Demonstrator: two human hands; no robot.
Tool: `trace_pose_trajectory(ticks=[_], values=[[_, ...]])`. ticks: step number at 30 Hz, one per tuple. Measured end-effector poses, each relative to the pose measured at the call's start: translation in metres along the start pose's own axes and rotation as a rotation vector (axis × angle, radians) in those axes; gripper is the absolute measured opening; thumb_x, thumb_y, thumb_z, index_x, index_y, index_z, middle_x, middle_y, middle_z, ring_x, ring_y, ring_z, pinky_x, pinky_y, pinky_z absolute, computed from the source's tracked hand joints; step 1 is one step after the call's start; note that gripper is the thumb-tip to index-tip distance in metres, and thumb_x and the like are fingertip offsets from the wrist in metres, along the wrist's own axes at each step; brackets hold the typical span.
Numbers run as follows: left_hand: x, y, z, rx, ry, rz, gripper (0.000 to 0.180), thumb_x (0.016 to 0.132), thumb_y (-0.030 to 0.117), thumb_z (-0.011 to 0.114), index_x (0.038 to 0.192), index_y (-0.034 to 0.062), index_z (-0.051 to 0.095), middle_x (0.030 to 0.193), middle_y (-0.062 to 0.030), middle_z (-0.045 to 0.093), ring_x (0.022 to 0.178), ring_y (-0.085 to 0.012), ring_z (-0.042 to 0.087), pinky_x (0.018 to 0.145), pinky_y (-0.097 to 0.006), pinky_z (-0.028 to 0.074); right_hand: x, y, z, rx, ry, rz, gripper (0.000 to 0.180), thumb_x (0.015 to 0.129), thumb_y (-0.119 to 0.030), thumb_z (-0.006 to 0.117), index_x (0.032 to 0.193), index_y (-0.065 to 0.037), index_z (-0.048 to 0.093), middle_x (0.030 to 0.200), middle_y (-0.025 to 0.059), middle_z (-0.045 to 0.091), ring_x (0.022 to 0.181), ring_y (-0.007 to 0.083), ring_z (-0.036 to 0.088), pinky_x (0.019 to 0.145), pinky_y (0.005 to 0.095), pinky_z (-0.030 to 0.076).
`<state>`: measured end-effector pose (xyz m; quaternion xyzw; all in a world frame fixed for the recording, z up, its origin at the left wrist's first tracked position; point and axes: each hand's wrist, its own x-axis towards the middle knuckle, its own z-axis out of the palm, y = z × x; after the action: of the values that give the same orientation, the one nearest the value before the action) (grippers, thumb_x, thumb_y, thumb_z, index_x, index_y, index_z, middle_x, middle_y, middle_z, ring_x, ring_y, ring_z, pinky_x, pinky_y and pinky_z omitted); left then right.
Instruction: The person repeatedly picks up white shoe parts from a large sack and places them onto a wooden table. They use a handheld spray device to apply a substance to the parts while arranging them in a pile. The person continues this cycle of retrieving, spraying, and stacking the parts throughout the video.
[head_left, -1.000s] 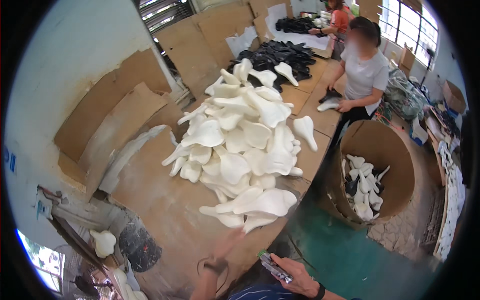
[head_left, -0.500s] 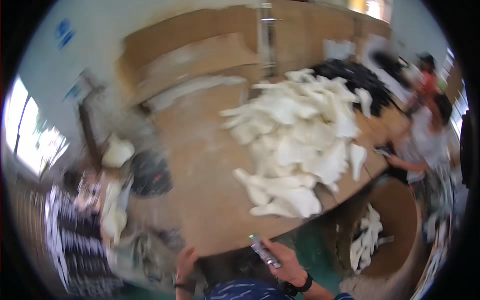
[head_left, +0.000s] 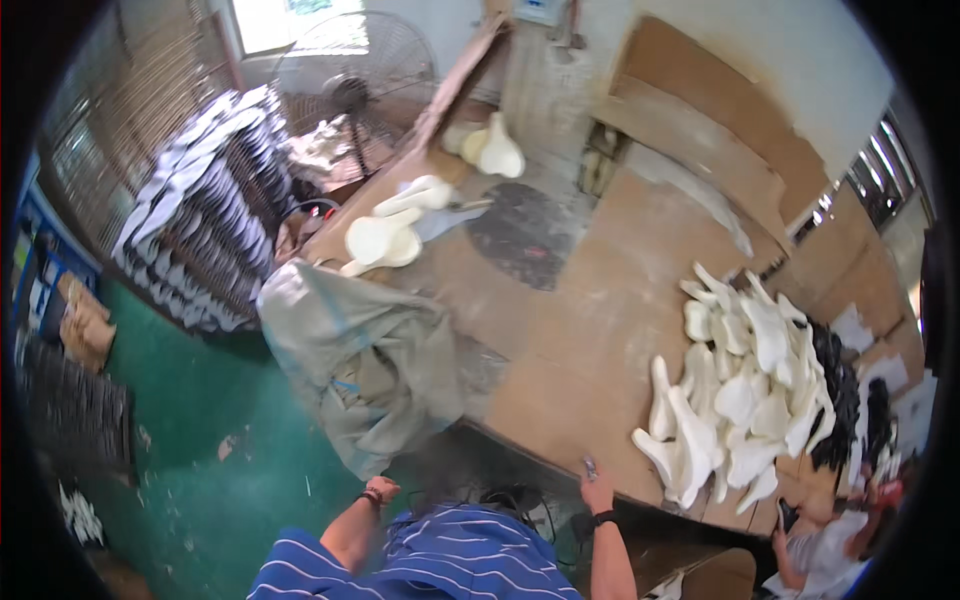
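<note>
My right hand [head_left: 597, 490] is closed around a small, narrow silver tool [head_left: 590, 467] at the table's near edge; its kind is too small to make out. My left hand [head_left: 382, 489] has its fingers curled, right beside the lower corner of a grey-green woven sack [head_left: 375, 350]. Whether it grips the sack's corner cannot be told. The sack drapes over the front left corner of the brown cardboard-covered table [head_left: 560, 390]. On the table's right lies a heap of cream-white pieces [head_left: 740, 400], each with a narrow neck and a broad rounded end.
More cream pieces [head_left: 385, 240] lie at the table's left, near a round black patch [head_left: 525, 237]. Stacked grey sheets [head_left: 205, 205] and a stand fan [head_left: 348, 95] are beyond. Black pieces [head_left: 832, 395] and a co-worker [head_left: 825, 545] are at right. The floor [head_left: 215, 410] is green.
My view has swung left, so the heap now sits farther right and the sack and stacked sheets show fully. My left hand is now beside the sack; my right still holds the silver tool.
</note>
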<state>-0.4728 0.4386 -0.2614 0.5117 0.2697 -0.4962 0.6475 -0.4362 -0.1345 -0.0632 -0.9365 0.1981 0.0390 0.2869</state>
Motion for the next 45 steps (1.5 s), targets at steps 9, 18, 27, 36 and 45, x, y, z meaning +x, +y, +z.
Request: trace_pose_trajectory(ticks=[9,18,27,36,45], values=[[-0.095,-0.079,-0.013,-0.1,0.716,-0.183,0.023,0.087,0.013,0.072,0.109,0.0086,0.075,0.081,-0.0028,0.073,0.063,-0.0143,0.067,0.052,-0.032,0.055,0.037,-0.012,0.019,-0.276,-0.185,0.059,0.032,0.08,-0.008,0.061,0.11,0.001,0.068,0.092,0.0296,0.069,0.09,0.0484,0.067,0.076,0.0534,0.052],[-0.086,-0.071,-0.009,-0.263,0.7,0.006,0.033,0.091,0.017,0.071,0.122,0.0067,0.07,0.1,-0.0063,0.076,0.078,-0.016,0.072,0.062,-0.032,0.06,0.084,-0.019,0.032,-0.503,-0.355,0.148,0.029,0.08,-0.018,0.063,0.092,0.007,0.072,0.093,0.0322,0.07,0.092,0.0475,0.069,0.079,0.0523,0.054],[-0.106,-0.089,-0.04,-0.429,0.716,0.045,0.038,0.092,0.015,0.068,0.128,0.0031,0.065,0.101,-0.0087,0.073,0.076,-0.0177,0.07,0.061,-0.035,0.059,0.113,-0.145,0.036,-0.283,-0.33,-0.139,0.044,0.084,-0.021,0.063,0.121,0.001,0.059,0.103,0.0296,0.068,0.097,0.0488,0.065,0.083,0.0531,0.053],[-0.158,-0.065,-0.051,-0.603,0.832,-0.059,0.032,0.094,0.013,0.065,0.125,0.0042,0.063,0.088,-0.005,0.068,0.064,-0.0142,0.063,0.052,-0.031,0.051,0.304,-0.322,0.114,-0.352,0.054,-0.167,0.082,0.089,-0.023,0.07,0.152,0.005,0.025,0.124,0.0406,0.054,0.107,0.0546,0.059,0.09,0.0563,0.049],[-0.152,0.046,-0.052,-0.383,0.878,0.095,0.044,0.094,0.022,0.07,0.133,0.0033,0.061,0.111,-0.008,0.072,0.093,-0.0185,0.071,0.075,-0.034,0.058,0.351,-0.328,0.182,-0.976,-0.008,-0.44,0.084,0.09,-0.045,0.066,0.136,0.021,0.043,0.124,0.0338,0.057,0.113,0.0425,0.057,0.098,0.0479,0.046]])
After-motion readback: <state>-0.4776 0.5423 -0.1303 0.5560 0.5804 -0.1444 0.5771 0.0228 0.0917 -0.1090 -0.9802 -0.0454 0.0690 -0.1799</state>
